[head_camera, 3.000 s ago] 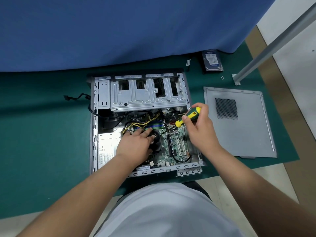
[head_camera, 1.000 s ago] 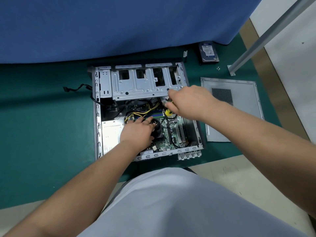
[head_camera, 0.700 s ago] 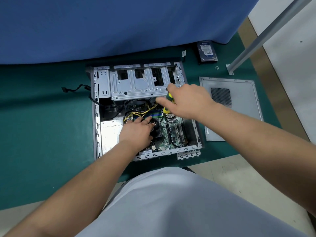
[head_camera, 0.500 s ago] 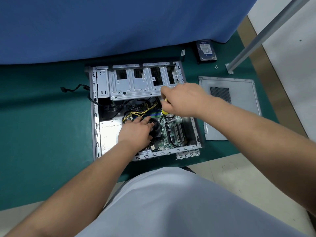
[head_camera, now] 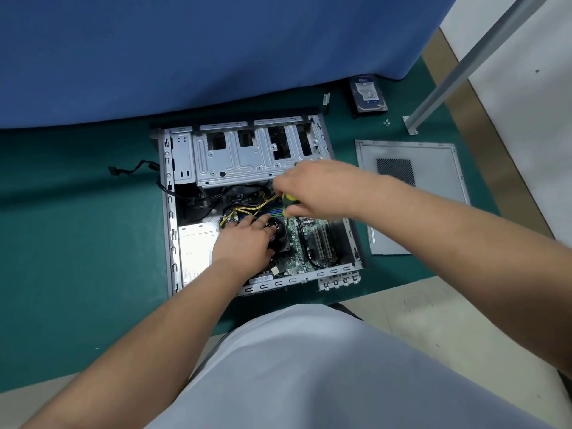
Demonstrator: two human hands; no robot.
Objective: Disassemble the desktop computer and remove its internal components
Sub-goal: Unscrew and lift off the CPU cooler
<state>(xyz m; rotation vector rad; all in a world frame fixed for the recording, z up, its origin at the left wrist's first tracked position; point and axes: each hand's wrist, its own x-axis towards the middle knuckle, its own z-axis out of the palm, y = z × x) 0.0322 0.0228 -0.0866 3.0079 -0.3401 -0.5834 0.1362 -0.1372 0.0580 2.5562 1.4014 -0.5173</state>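
The open desktop case (head_camera: 168,212) lies on its side on a green mat. Inside it I see the green motherboard (head_camera: 312,243), a silver drive cage (head_camera: 247,156) at the far end and a power supply (head_camera: 195,243) at the left. My left hand (head_camera: 244,241) rests on the black CPU cooler fan (head_camera: 278,233), fingers spread over it. My right hand (head_camera: 312,190) grips a yellow-and-black screwdriver (head_camera: 289,204), which points down into the case just beyond the fan. Its tip is hidden.
The removed side panel (head_camera: 433,168) lies on the mat to the right of the case. A hard drive (head_camera: 368,94) and small screws (head_camera: 386,122) sit at the far right. A loose black cable (head_camera: 133,168) trails left of the case. A metal post (head_camera: 464,63) slants at right.
My right hand has carried the screwdriver from the case's right edge leftward over the motherboard, toward the fan. My left hand has stayed on the fan.
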